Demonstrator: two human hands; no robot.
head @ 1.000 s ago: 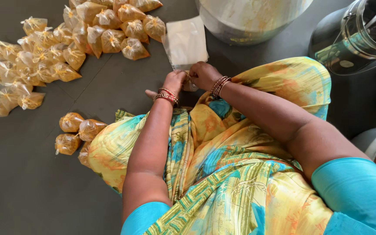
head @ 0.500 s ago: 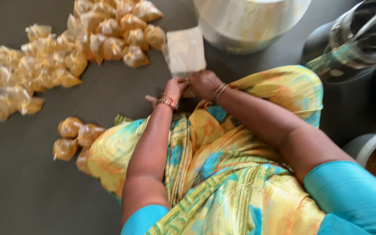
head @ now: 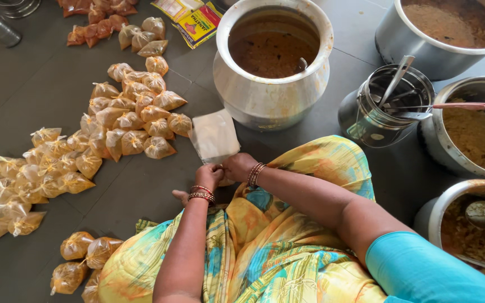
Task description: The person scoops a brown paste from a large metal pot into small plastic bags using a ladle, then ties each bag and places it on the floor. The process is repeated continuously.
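Tied packets: the small clear plastic packets of yellow-brown food point(head: 113, 120) lie in a long spread on the dark grey floor point(head: 40, 84), well to the left of both your hands; a few more sit by your left knee point(head: 77, 247).

Left hand: your left hand point(head: 209, 175), red bangles at the wrist, is curled with the fingertips drawn together at the near edge of the flat stack of empty clear plastic bags point(head: 215, 136). It looks to be pinching a bag edge, though the fingers hide the contact.

Bag stack: the stack lies on the floor just ahead of your hands, touching or nearly touching the fingertips. Its long axis runs away from you, tilted slightly left, toward the foot of the big pot.

Right hand: your right hand point(head: 239, 165) is closed in the same way, knuckles up, pressed against the left hand at the same bag edge. What it grips I cannot tell.

Nearer hand: both meet at the stack's near edge; the right sits a touch farther forward.

Big pot: the tall round steel pot of brown gravy point(head: 273, 62) stands directly beyond the stack, up and to the right of your hands.

Right side: a steel can holding ladles point(head: 377, 109) and open steel pans of cooked food point(head: 472, 134) stand well apart to your right.
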